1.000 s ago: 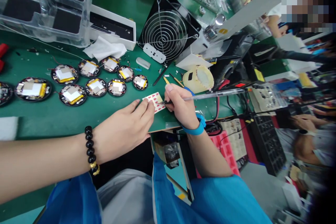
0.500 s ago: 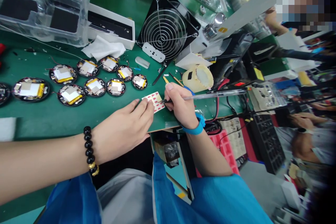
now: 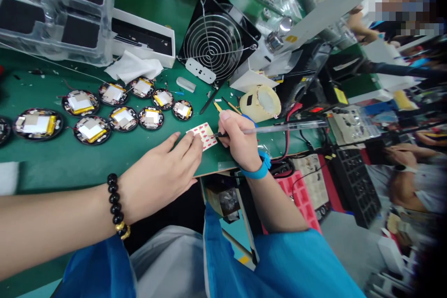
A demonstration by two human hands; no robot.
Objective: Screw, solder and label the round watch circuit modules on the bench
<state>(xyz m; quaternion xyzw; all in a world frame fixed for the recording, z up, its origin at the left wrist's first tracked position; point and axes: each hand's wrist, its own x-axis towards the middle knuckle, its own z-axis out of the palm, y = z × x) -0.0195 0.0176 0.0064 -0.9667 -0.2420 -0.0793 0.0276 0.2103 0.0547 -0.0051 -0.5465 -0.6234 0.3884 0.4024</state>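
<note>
A small pale card with red marks (image 3: 208, 140) lies on the green table near its front edge. My left hand (image 3: 162, 179), with a black bead bracelet, rests its extended fingers on the card's left side. In my right hand (image 3: 240, 142) is a long clear pen-like tool (image 3: 286, 125), pinched near its dark end, whose tip meets the card's right part. Several round black units with white and yellow parts, such as the nearest one (image 3: 182, 110), sit to the left beyond my left hand.
Behind the card stands a fan with a wire guard (image 3: 211, 49). A cream tape roll (image 3: 260, 102) is beyond my right hand. Clear tray (image 3: 52, 18) and white box (image 3: 167, 53) stand back left. Another person's hands (image 3: 405, 156) show at the right.
The view has shifted slightly, so the table items appear a little further left. Both hands keep nearly the same pose at the card, the tool still in my right hand.
</note>
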